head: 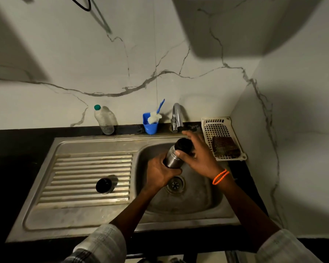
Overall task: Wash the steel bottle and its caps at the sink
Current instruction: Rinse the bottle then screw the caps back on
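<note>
Over the sink basin I hold the steel bottle, tilted with its top pointing away from me, below the tap. My left hand grips its lower body. My right hand is wrapped around the black cap at the bottle's top. A second cap, steel with a dark inside, rests open side up on the ribbed drainboard to the left. No water is seen running from the tap.
A clear plastic bottle with a green lid stands at the wall. A blue cup holds a brush. A white plastic tray with a brown scrub pad sits right of the basin. The drain is below the bottle.
</note>
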